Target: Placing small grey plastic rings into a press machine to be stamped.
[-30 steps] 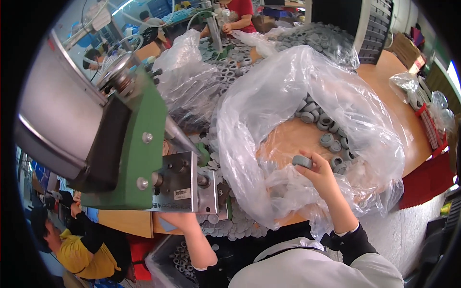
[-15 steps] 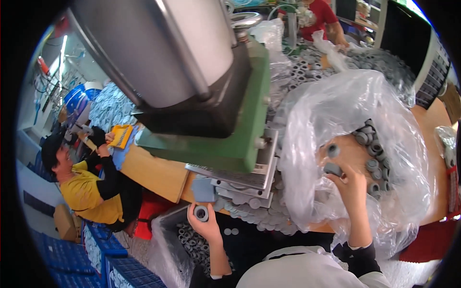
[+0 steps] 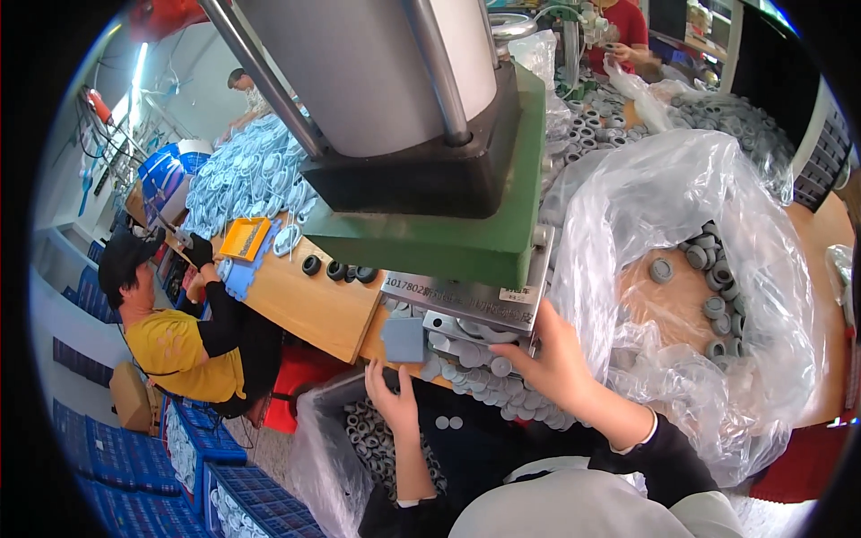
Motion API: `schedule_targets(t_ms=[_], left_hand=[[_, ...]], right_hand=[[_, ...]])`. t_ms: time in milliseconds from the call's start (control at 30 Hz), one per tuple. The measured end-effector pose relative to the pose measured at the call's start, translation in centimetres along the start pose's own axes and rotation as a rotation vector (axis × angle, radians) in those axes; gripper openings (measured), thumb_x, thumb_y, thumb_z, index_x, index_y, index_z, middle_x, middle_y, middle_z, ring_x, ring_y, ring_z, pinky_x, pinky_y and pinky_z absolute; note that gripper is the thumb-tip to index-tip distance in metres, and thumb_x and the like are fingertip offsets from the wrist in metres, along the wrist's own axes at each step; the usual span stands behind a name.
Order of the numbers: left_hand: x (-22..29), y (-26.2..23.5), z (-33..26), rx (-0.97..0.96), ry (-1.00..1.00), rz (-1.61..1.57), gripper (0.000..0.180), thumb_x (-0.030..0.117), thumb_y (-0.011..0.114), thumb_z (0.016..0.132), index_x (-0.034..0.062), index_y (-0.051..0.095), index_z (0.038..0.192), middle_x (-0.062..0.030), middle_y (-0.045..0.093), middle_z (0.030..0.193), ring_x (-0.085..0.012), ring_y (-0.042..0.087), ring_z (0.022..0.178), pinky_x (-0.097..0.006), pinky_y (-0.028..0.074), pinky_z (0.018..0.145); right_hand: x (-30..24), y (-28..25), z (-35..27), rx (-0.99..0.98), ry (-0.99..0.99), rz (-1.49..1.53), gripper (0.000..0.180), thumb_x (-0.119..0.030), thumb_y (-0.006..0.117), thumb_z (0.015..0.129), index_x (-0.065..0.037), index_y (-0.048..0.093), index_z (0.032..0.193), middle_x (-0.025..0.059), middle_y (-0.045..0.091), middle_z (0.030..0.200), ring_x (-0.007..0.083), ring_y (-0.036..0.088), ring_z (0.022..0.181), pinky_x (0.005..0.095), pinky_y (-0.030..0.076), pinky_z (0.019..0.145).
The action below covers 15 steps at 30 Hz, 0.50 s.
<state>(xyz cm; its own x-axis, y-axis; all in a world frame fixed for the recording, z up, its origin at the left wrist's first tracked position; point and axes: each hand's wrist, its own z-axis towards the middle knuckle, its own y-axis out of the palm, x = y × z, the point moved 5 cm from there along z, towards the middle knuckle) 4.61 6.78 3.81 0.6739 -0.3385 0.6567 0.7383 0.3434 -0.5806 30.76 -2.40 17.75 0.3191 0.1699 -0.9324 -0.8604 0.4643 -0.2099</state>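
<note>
My left hand (image 3: 393,399) is open, fingers apart and nothing in it, above a plastic-lined bin of grey rings (image 3: 363,430). My right hand (image 3: 560,363) is at the right side of the metal die (image 3: 466,298) under the green press head (image 3: 430,238). Its thumb points at the lower die block (image 3: 448,325), and its other fingers run up behind the plate edge. Whether it holds a part there is hidden. A blue-grey block (image 3: 404,341) sits left of the die. Flat grey discs (image 3: 489,384) lie heaped along the table edge below.
To the right, a clear plastic bag (image 3: 574,242) lies open around grey caps (image 3: 717,278). Black rings (image 3: 336,270) and a yellow tray (image 3: 245,238) are on the left table. A co-worker in yellow (image 3: 179,336) sits there. Blue crates (image 3: 126,462) stand lower left.
My right hand has moved left from the bag to the die; the grey cap it held is no longer visible. My left hand has let go of the grey ring. The view has shifted.
</note>
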Motion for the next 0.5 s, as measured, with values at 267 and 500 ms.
schedule_targets(t_ms=[267,500], left_hand=[[2.5,6.6,4.6,-0.260,0.274,0.350,0.035,0.022,0.056,0.087,0.0107,0.055,0.120,-0.0022,0.053,0.129,-0.0288,0.040,0.128,-0.052,0.026,0.101],[1.6,5.9,4.7,-0.291,0.249,0.274,0.036,0.017,0.056,0.087,0.0083,0.055,0.122,-0.0074,0.053,0.129,-0.0312,0.040,0.129,-0.054,0.023,0.103]], right_hand=[[-0.8,1.7,2.2,-0.138,-0.090,-0.145,0.040,-0.008,0.074,0.070,0.001,0.057,0.106,0.0181,0.063,0.093,0.0359,0.063,0.083,0.0384,0.051,0.071],[4.8,-10.3,-0.4,0.153,0.006,-0.338,0.044,-0.016,0.075,0.073,-0.001,0.061,0.112,0.0149,0.068,0.095,0.0212,0.066,0.084,0.0332,0.051,0.073]])
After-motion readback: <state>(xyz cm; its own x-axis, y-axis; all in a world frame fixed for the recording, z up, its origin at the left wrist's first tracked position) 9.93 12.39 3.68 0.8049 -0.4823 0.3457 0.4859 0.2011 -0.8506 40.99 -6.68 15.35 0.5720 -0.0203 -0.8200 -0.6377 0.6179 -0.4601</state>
